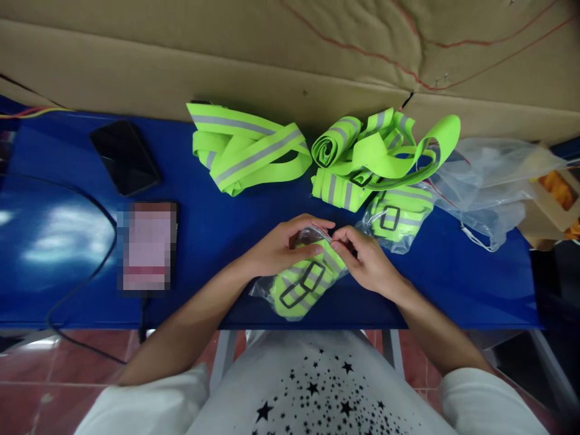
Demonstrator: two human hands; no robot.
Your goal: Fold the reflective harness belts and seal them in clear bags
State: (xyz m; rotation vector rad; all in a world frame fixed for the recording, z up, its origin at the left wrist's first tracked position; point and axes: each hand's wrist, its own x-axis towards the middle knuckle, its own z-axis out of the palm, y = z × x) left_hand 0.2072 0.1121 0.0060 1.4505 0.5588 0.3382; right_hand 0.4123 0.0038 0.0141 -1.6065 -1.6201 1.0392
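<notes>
Inspecting the worktop (217,241), we find the clear bag (261,289) of green strap (284,283) toward six o'clock. Left hand (278,248) at its ten o'clock and right hand (368,261) at two pinch its mouth (322,232). We judge mouth-handling the step; the next move calls for level fingertip pressure.

Blue tabletop (199,223) offers passage between phone (125,158) and left hand (274,249); lime straps (254,158) block ahead.
</notes>
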